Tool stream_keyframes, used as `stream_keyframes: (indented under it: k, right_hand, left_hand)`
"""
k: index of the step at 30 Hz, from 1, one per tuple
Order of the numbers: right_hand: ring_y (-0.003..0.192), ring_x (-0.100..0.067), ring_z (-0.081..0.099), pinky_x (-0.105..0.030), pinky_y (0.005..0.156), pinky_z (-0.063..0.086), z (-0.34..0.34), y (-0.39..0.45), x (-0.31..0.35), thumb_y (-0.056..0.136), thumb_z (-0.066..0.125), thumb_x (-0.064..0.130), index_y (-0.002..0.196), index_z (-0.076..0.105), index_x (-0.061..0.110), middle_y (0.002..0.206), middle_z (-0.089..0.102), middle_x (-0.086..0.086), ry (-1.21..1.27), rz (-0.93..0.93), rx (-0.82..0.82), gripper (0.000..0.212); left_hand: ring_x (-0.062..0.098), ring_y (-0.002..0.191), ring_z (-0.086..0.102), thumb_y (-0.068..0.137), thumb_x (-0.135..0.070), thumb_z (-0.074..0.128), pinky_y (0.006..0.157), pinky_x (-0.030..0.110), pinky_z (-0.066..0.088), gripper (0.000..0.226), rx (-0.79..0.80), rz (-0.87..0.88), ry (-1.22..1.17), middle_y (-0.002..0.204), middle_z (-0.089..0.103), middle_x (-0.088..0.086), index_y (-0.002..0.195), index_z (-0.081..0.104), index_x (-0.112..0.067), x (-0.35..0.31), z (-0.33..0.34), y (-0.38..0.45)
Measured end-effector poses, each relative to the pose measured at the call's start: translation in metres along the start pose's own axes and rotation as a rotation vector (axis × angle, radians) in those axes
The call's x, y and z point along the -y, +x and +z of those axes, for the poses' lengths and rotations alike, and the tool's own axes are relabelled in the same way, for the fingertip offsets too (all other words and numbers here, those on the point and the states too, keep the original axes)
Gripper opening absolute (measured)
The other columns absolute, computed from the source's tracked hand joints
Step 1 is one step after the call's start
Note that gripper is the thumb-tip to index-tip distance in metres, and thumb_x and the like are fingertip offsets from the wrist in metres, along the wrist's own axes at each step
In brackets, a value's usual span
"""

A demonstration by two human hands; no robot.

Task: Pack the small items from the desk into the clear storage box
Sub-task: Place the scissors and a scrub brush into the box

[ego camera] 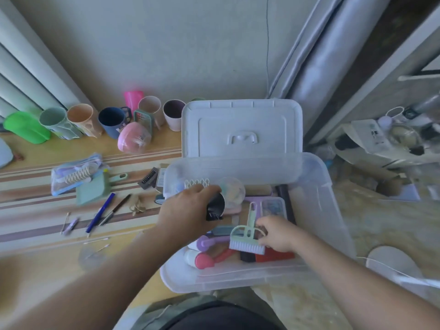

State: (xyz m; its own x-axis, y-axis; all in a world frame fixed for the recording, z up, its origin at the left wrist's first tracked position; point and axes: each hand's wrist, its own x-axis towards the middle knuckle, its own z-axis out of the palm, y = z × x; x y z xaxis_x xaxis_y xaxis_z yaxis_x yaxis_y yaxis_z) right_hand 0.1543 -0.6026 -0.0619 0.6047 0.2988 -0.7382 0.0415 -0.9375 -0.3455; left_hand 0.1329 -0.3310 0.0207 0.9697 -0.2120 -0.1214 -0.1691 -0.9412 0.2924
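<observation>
Clear plastic forms the storage box (316, 210), which sits at the right end of the tabletop (33, 210) with its white lid (240, 129) standing open at the far side. The left hand (185, 210) reaches over the box's left wall, its fingers curled around a dark cylindrical object (215, 207) whose nature is hard to make out; a black toothed piece shows just below it. The right hand (277, 233) lies inside the box with its fingers closed on the mint-green brush (247, 236), white bristles facing near. Beneath and beside the brush lie a purple item (207, 240), a pink-ended item (204, 260) and a red flat piece (276, 256), all partly covered and blurred. A clear dome (232, 191) sits at the box's far end. Left on the tabletop are a blue pen (101, 211), a dark pen (114, 210), a mint dustpan (95, 188), a transparent pouch (73, 172) and cotton swabs (96, 240). A row of cups (114, 121) lines the far edge; the leftmost objects are cut off by the frame.
</observation>
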Motion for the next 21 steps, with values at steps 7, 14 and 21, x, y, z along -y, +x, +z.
stream_keyframes:
  k: [7, 14, 21]
  right_hand:
    - [0.093, -0.021, 0.061, -0.032, 0.069, 0.044, 0.02, 0.017, 0.029, 0.093, 0.078, 0.021, 0.126, 0.066, 0.023, 0.105, 0.06, 0.001, -0.039, -0.171, 0.055, 0.036]
    - [0.096, -0.007, 0.062, -0.036, 0.094, 0.054, -0.027, -0.01, 0.018, 0.093, 0.075, 0.039, 0.14, 0.06, 0.038, 0.112, 0.062, 0.013, 0.212, -0.211, -0.09, 0.049]
    - [0.098, -0.021, 0.076, -0.042, 0.101, 0.058, -0.031, -0.031, 0.01, 0.084, 0.089, 0.008, 0.138, 0.063, 0.034, 0.121, 0.075, 0.001, 0.728, -0.352, 0.149, 0.066]
  left_hand:
    - [0.018, 0.092, 0.065, 0.076, -0.059, 0.069, 0.061, 0.028, 0.047, 0.053, 0.069, -0.067, -0.001, 0.105, 0.061, -0.014, 0.123, 0.046, -0.046, -0.02, 0.02, 0.004]
    - [0.016, 0.093, 0.063, 0.077, -0.06, 0.072, 0.065, 0.03, 0.051, 0.063, 0.136, -0.042, -0.019, 0.108, 0.057, -0.015, 0.129, 0.038, -0.053, -0.038, 0.032, -0.002]
    - [0.008, 0.088, 0.057, 0.076, -0.051, 0.079, 0.075, 0.025, 0.05, 0.071, 0.208, 0.148, -0.265, 0.1, 0.057, -0.011, 0.136, 0.041, -0.061, -0.055, 0.046, 0.008]
